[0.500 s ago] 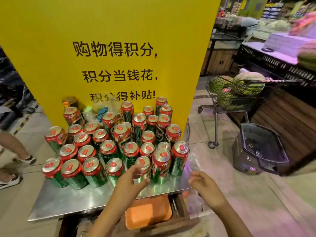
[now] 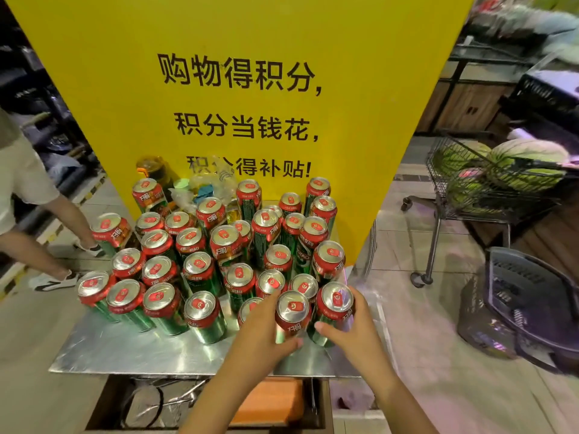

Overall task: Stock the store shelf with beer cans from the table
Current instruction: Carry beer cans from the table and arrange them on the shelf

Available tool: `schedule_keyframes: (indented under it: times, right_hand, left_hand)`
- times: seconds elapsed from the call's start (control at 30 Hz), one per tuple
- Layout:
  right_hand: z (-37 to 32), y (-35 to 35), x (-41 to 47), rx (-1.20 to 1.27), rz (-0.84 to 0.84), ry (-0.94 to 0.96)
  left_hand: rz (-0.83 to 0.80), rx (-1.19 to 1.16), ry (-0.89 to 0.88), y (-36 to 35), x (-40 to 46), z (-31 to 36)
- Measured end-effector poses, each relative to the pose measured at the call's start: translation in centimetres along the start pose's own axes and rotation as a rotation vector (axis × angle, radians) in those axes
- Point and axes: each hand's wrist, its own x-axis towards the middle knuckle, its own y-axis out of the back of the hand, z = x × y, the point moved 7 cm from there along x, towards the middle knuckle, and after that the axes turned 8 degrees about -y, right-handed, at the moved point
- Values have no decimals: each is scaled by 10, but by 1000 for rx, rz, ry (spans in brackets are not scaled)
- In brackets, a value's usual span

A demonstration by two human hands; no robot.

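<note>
Head view: a metal table (image 2: 131,349) carries a crowd of upright beer cans (image 2: 200,267), red-topped and green-bodied, packed against a yellow sign (image 2: 238,42) at the back. A bare strip of tabletop runs along the near edge and the near left corner. Right of the table is open tiled floor, with a trolley of watermelons (image 2: 488,180) and a dark basket (image 2: 526,302) well apart.

The left hand (image 2: 266,333) curls round the front can (image 2: 293,311) at the near right, thumb across its front. The right hand (image 2: 351,330) wraps the neighbouring can (image 2: 333,305), fingers round its right side. Both cans stand on the table, just beside each other.
</note>
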Motion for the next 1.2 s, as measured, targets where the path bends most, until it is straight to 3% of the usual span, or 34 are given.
schedule_keyframes:
  times: [0.13, 0.33, 0.6, 0.87, 1.2]
  right_hand:
    - [0, 1, 5, -57, 94, 33]
    - [-4, 0, 6, -131, 145, 67]
    - [3, 2, 6, 39, 64, 64]
    - [7, 25, -6, 225, 30, -27]
    - [-56, 49, -31, 428, -159, 77]
  left_hand:
    - [102, -11, 10, -7, -1, 0]
    - [194, 178, 19, -9, 4, -3]
    - [232, 67, 33, -7, 2, 1]
    - [291, -194, 86, 1, -11, 28]
    - [524, -643, 112, 29, -25, 66]
